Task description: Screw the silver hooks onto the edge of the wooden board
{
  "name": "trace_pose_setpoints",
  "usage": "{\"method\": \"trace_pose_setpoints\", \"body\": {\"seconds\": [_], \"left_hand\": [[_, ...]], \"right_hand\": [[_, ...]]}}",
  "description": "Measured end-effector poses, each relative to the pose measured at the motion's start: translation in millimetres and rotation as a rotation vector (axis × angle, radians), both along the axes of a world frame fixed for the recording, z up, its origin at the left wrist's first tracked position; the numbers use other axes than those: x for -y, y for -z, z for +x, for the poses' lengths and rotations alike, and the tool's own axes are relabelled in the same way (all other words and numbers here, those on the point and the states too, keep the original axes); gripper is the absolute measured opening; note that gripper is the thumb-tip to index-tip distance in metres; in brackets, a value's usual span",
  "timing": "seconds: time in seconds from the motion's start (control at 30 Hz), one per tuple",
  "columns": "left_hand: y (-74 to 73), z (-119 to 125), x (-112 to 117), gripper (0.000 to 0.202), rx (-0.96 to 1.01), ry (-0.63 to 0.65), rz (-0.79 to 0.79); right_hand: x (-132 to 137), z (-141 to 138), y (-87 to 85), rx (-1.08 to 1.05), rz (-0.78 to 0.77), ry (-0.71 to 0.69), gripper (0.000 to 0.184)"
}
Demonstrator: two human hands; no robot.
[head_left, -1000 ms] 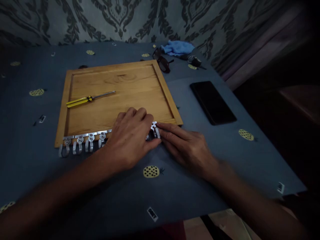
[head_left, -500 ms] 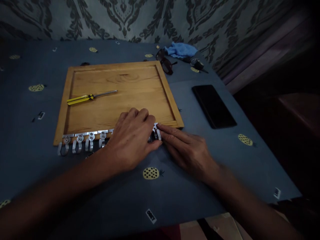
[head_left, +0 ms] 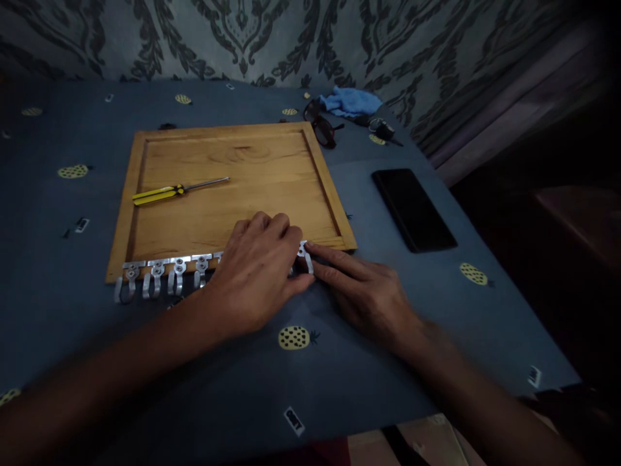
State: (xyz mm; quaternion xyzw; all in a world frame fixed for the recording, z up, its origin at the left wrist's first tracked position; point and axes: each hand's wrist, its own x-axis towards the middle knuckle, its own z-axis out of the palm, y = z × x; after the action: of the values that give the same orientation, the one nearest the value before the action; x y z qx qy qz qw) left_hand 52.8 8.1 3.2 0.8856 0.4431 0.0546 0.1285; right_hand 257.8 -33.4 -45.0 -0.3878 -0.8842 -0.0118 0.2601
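Head view: metal hook rail [head_left: 165, 261] lies along the near edge of a framed wooden board [head_left: 223, 131] on the desk [head_left: 339, 382], hooks jutting toward the person. Left hand [head_left: 257, 278] arches over the rail's right part, thumb by the end hook; grip curled, fingertips hidden, can't tell if grasping. Right hand [head_left: 371, 294] has fingertips at the rail's right end; can't tell if that grip pinches it. Yellow-black screwdriver [head_left: 181, 189] on board, shaft pointing right. Black phone [head_left: 414, 210] right of board; sunglasses [head_left: 324, 133] by far-right corner, near blue cloth [head_left: 350, 101].
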Motion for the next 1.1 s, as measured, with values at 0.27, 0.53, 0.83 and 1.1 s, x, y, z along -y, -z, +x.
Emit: {"method": "trace_pose_setpoints", "body": {"seconds": [0.27, 0.53, 0.83, 1.1], "left_hand": [[0.2, -1.1, 0.6, 0.024, 0.018, -0.021, -0.008], [1.2, -0.1, 0.9, 0.023, 0.021, -0.029, 0.000], [-0.3, 1.5, 0.8, 0.024, 0.018, -0.034, -0.028], [0.5, -0.6, 1.5, 0.023, 0.041, -0.031, -0.006]], "right_hand": [[1.1, 0.5, -1.0, 0.009, -0.027, 0.026, 0.038], [1.9, 0.1, -1.9, -0.004, -0.045, 0.027, 0.037], [2.4, 1.0, -1.8, 0.017, -0.044, 0.035, 0.036], [2.3, 1.8, -0.4, 0.021, -0.051, 0.034, 0.042]]}}
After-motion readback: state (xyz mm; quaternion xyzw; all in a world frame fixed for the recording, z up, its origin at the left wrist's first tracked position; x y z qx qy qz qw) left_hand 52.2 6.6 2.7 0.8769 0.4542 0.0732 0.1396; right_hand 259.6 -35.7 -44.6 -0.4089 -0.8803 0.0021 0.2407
